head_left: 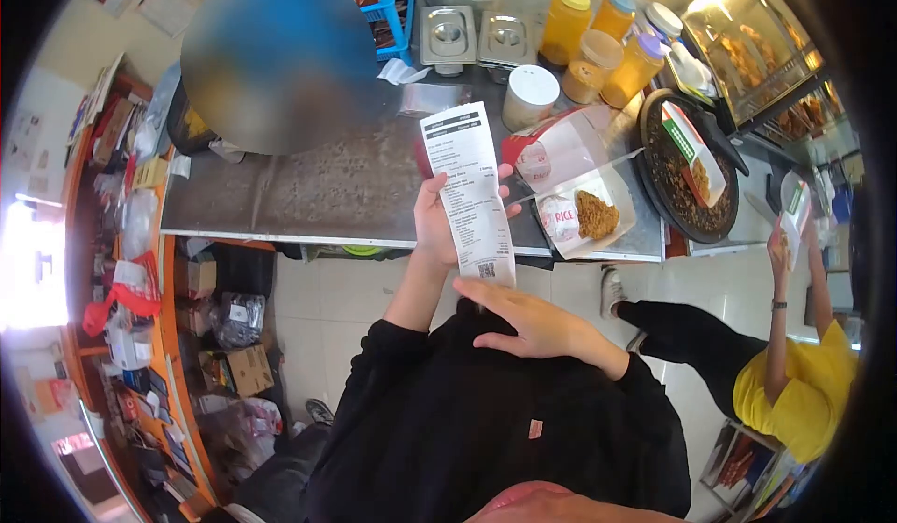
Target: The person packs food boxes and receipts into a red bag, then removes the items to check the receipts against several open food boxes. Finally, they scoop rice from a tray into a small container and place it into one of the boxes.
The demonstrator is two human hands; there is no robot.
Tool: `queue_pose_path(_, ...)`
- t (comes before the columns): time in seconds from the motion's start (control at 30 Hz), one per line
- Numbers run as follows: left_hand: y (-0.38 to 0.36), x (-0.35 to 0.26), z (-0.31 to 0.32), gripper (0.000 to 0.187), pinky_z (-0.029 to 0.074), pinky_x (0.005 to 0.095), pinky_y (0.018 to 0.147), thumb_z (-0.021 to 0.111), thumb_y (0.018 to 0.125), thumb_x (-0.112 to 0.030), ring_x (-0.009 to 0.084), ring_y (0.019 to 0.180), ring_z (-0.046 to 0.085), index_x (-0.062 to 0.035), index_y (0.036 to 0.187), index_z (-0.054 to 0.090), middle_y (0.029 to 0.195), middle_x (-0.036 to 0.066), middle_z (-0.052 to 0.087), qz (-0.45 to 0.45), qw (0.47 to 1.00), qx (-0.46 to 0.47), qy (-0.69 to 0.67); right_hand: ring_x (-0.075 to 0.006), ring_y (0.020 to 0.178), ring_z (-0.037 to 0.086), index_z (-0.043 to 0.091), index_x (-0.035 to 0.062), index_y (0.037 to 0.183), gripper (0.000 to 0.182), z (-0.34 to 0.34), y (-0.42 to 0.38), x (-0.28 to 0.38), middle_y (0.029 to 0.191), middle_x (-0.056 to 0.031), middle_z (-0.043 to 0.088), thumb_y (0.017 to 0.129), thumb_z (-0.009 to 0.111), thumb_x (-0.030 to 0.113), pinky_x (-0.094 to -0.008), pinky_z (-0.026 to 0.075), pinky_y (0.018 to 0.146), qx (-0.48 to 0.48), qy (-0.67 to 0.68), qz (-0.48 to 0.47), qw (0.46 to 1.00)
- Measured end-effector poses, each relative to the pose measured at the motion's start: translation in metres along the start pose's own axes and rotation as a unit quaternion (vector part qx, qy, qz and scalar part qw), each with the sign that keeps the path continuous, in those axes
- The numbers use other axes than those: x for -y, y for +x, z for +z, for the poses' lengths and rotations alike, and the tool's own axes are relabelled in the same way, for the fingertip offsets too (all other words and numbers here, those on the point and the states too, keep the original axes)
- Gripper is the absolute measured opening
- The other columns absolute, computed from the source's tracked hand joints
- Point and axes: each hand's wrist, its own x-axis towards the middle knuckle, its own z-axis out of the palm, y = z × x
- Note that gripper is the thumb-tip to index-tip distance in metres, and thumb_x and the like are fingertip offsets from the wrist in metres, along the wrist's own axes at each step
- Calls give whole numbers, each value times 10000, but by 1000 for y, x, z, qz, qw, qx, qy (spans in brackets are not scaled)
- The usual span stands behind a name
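My left hand (435, 226) holds a long printed receipt (478, 191) up in front of me, fingers showing past its right edge. A sliver of something dark red shows behind the paper's left side. My right hand (533, 322) is open, thumb apart and fingers stretched out, with the fingertips right at the receipt's lower end. On the counter to the right of the receipt stands an opened takeaway box (621, 235). A piece of fried chicken (596, 215) and a wrapped pack marked RICE (561, 216) lie in it.
Sauce bottles (565, 26), a white tub (531, 98) and lidded steel containers (448, 37) line the back of the counter (290, 191). A round dark tray (677, 182) sits at right. A person in a yellow shirt (794, 392) holds a carton (794, 210) there. Shelves (173, 364) stand left.
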Motion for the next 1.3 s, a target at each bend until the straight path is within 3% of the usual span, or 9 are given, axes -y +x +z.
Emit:
queue_pose_path(0.1,2,-6,3,634,410,549,963,382,874,-396,311,1048,571,-41,1396,321,1353,243,432,14,1000,-9,13,-255,1084,573,396,26,1315,512,-1,-16,-21,1193,-163,570,884,615,191,-357,461,890,56,-3,12,998)
queue_pose_path(0.2,2,-13,1,642,405,556,964,378,874,-404,310,1045,572,-36,1396,319,1355,235,433,24,999,-19,29,-151,816,616,453,28,1220,364,-1,-31,-57,962,-95,632,915,579,184,-269,491,706,90,98,215,968)
queue_pose_path(0.3,-2,-21,0,647,401,555,970,373,874,-408,316,1058,570,-26,1394,317,1355,229,436,22,999,-36,10,-74,652,510,468,18,1108,259,17,-21,-76,755,-31,570,941,550,199,-235,410,551,-125,268,267,917)
queue_pose_path(0.63,-5,-98,-29,655,390,562,981,363,879,-412,329,1096,560,-17,1398,308,1360,230,431,13,1000,-23,-7,-46,586,453,514,17,978,159,36,83,-85,648,14,507,938,552,167,-203,368,546,-191,242,193,931)
queue_pose_path(0.73,-9,-146,-47,657,383,566,986,366,877,-412,334,1110,549,-19,1400,309,1365,232,424,-2,1000,-16,-9,-45,577,452,514,32,1014,159,58,120,-95,681,-6,523,936,547,167,-210,359,522,-246,348,246,870)
queue_pose_path(0.83,-8,-195,-59,658,365,577,997,368,876,-408,344,1126,535,-19,1403,306,1374,237,411,-33,999,5,5,-156,774,548,514,70,1149,276,86,162,-114,924,-127,576,918,556,215,-298,426,656,-445,-1,249,860)
queue_pose_path(0.93,-5,-228,-66,656,346,589,1007,370,879,-400,356,1121,534,-17,1406,300,1382,245,397,-81,997,5,-10,-344,1068,477,467,139,1294,442,98,186,-136,1216,-248,455,887,566,278,-459,378,861,-438,-451,325,706)
queue_pose_path(0.97,-4,-238,-70,657,348,590,1005,370,877,-401,355,1121,533,-19,1407,299,1383,245,396,-93,996,-3,-9,-457,1199,323,450,175,1340,511,103,189,-151,1354,-285,319,863,578,306,-548,254,962,-457,-343,356,739)
queue_pose_path(1.3,17,-280,-74,646,378,596,978,356,880,-385,358,1118,529,3,1393,300,1354,258,418,-141,990,17,-8,-441,1144,384,496,139,1284,467,97,272,-181,1317,-277,363,839,597,240,-525,328,932,-469,-384,327,725)
